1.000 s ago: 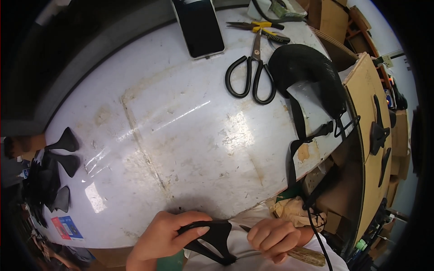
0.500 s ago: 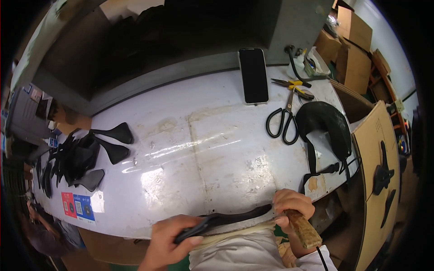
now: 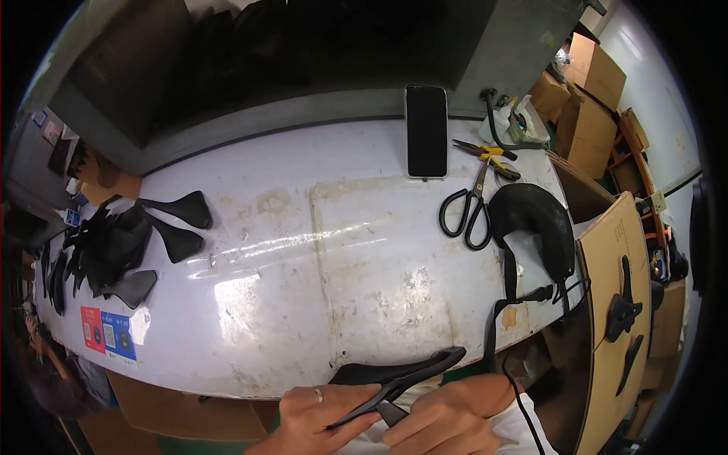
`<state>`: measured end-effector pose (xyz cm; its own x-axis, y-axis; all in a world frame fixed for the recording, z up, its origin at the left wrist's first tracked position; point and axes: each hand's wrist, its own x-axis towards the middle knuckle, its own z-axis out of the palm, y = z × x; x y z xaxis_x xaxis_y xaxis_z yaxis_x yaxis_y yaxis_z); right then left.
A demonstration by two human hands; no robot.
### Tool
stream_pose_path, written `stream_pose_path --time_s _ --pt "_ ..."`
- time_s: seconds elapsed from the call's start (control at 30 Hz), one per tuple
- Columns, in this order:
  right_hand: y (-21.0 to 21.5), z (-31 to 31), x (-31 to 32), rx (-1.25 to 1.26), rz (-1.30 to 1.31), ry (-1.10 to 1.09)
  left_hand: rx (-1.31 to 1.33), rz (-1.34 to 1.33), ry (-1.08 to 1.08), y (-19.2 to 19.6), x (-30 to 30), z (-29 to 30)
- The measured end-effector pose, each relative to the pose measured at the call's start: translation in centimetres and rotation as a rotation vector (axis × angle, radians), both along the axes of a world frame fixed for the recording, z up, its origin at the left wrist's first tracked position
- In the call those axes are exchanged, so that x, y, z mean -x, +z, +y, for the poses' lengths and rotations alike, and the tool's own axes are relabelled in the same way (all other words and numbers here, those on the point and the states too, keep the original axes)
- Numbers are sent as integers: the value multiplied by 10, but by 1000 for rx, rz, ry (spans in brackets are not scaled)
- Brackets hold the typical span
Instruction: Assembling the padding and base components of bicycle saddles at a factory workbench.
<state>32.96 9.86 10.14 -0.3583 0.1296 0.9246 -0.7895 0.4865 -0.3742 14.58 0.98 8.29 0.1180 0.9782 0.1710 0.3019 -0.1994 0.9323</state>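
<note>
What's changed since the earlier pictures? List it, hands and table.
The right hand has moved from near the right end of the black piece leftward, toward the left hand. A grey-tipped tool now pokes from it, the wooden handle hidden. The left hand keeps hold of the black piece. On the table, the scissors, pliers and phone stay put; the view shifted.

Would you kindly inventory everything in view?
Held piece: 1, black, between hands
Tool: 1, grey tip visible, right hand
Loose pieces: many, black, left
Printed panels: 2, red and blue, near left
Phone: 1, black, far side
Pliers: 1, yellow-black, beside phone
Scissors: 1, black-handled, near pliers
Strapped pad: 1, black, right
Table: 1, whitish, centre
Housing: 1, grey, beyond table
Boxes: several, brown, right
Other person: 1, colour unclear, far left
Left hand: 1, ringed, on held piece
Right hand: 1, bare, around tool
</note>
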Motion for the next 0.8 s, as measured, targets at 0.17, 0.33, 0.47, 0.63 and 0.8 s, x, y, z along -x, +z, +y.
stream_pose_path --time_s 0.17,0.33,0.47,0.63,0.8 --pt "-5 -28 5 241 29 -248 -7 -1 52 -1 -9 -3" --pt "-24 -26 -4 97 80 -256 -191 32 -86 13 -1 4" --pt "-30 -29 -1 100 192 -250 -8 264 -122 48 -9 8" --pt "-23 -19 -4 146 172 -33 -24 430 -159 40 -16 2" --pt "-24 -22 -14 262 209 84 -137 676 40 41 -3 -12"
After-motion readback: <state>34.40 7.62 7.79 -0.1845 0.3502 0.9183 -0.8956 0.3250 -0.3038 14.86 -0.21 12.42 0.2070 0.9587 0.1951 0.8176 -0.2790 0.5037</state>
